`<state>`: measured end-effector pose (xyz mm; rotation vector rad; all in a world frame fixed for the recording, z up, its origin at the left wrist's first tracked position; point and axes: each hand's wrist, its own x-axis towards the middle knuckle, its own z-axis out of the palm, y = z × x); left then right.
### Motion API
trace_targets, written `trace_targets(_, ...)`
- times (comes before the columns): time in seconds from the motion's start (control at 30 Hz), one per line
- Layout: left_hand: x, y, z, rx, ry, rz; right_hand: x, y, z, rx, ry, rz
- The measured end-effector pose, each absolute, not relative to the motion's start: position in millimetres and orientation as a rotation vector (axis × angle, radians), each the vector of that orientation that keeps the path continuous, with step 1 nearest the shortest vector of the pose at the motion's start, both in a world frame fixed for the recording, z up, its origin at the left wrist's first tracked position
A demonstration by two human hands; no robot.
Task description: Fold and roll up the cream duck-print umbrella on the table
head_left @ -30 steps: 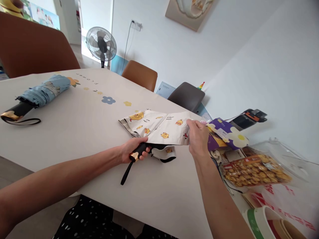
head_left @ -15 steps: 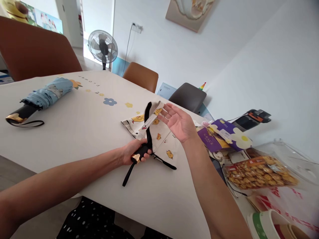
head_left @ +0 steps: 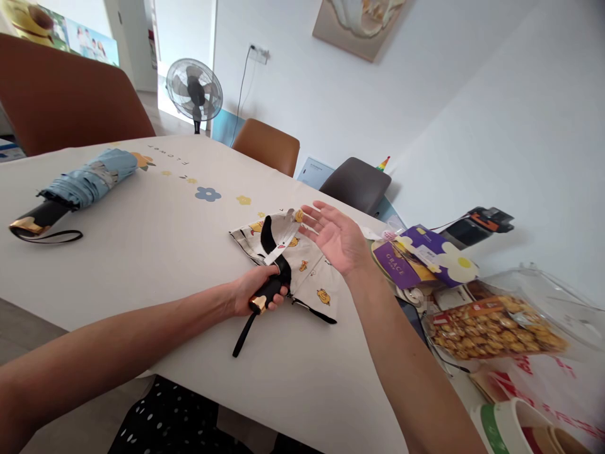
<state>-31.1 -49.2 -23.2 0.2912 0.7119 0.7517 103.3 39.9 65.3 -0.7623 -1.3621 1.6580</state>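
Our left hand (head_left: 250, 291) is wrapped around the black umbrella handle (head_left: 269, 289); from that grip the patterned canopy (head_left: 309, 279) spreads loosely over the table (head_left: 189, 252), away and rightward along the handle's axis. Our right hand (head_left: 336, 239), fingers spread, is nearer the canopy's right side, fingertips beside a raised pale strip (head_left: 284, 243).

White table (head_left: 155, 252); blue umbrella (head_left: 92, 180) lying left; packages (head_left: 501, 325) cluttering its right side.

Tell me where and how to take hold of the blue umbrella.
I'd take the blue umbrella by its black handle, from above at the left: it lies on its side, handle pointing left and toward the person, beyond the bunched cloth, with the wrist strap looped on the near side.
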Motion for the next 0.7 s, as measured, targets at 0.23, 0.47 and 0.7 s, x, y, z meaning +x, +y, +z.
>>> trace_targets(0.23, -31.7, -48.8, -25.2, 0.308, 0.684, 0.752, 29.1, 32.3, 97.5, -0.592, -1.657, 1.647)
trace_targets(0.47, -33.2, -49.2, -26.0, 0.308, 0.649, 0.781, 16.7, 2.9, 83.6, -0.626, -1.925, 1.672)
trace_targets(0.7, -30.2, -49.7, -23.9, 0.256, 0.700, 0.745, 119.3, -21.6, 31.5, -1.080, -1.961, 0.681)
